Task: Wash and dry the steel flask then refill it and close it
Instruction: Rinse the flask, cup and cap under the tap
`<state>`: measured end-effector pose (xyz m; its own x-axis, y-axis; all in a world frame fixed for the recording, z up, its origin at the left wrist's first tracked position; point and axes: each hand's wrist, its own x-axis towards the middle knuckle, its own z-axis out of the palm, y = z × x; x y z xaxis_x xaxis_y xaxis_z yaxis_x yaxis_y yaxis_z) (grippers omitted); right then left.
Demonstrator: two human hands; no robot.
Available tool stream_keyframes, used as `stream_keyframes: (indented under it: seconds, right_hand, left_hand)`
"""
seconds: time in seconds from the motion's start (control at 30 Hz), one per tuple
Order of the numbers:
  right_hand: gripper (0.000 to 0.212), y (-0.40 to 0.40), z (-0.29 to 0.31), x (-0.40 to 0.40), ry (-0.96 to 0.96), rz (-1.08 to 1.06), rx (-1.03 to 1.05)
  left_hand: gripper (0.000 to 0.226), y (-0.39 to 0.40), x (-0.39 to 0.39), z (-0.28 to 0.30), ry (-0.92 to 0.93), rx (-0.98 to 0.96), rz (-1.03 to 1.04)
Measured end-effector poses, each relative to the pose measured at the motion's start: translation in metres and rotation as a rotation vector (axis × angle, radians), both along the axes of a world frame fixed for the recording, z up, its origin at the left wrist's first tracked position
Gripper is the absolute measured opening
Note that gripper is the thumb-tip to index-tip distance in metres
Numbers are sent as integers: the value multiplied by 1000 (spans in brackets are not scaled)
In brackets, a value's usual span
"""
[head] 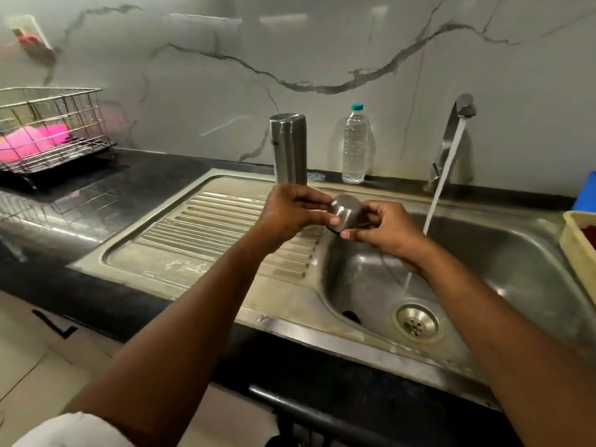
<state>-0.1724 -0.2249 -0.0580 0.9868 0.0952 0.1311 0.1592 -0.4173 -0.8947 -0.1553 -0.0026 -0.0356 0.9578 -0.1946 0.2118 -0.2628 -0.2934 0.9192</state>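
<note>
Steel cap point(346, 215) is pinched between left hand point(292, 209) and right hand point(383, 225) above the sink point(532, 269) edge. Judged light, rigid, wet-slick; best gripped by the rim. Flask body point(288, 148) stands at the table's back edge.

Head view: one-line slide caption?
Both hands, left hand and right hand, hold the flask cap beside the running tap.

Left hand point(292, 209) and right hand point(383, 225) grip the steel cap point(345, 211) beside the running tap point(459, 124)
</note>
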Motion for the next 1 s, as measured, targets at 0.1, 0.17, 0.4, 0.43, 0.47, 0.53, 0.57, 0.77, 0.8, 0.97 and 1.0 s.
stream_keyframes:
  seconds: [0.1, 0.17, 0.4, 0.43, 0.47, 0.53, 0.57, 0.77, 0.8, 0.97, 1.0]
  right_hand:
    - [68, 36, -6, 5, 37, 16, -4]
    - [70, 61, -14, 9, 2, 20, -31]
    - [60, 107, -25, 17, -94, 21, -306]
    - [58, 108, -26, 18, -84, 30, -306]
    - [59, 106, -26, 18, -73, 40, -301]
    - [64, 95, -28, 19, -49, 33, -281]
    - [61, 85, -28, 18, -42, 13, -271]
    - [38, 3, -43, 7, 99, -17, -423]
    - [41, -6, -51, 5, 150, 45, -533]
    - [51, -6, -99, -11, 393, 386, -865]
    - [45, -3, -107, -13, 375, 413, -884]
  left_hand:
    - [44, 35, -6, -4, -36, 53, 3]
    - [42, 57, -12, -9, -31, 55, 13]
    - [39, 96, -10, -50, 77, 26, 180]
    - [39, 95, -7, -52, 78, 35, 191]
    - [40, 94, -5, -53, 66, 62, 204]
    - [46, 89, -5, -50, 37, 129, 219]
    - [51, 86, -5, -48, 11, 172, 233]
    - [45, 37, -29, -25, -397, 369, 152]
    - [41, 21, -32, -23, -425, 437, 79]
    - [38, -57, -12, -30, -293, 788, -287]
    - [42, -68, -5, -34, -236, 837, -333]
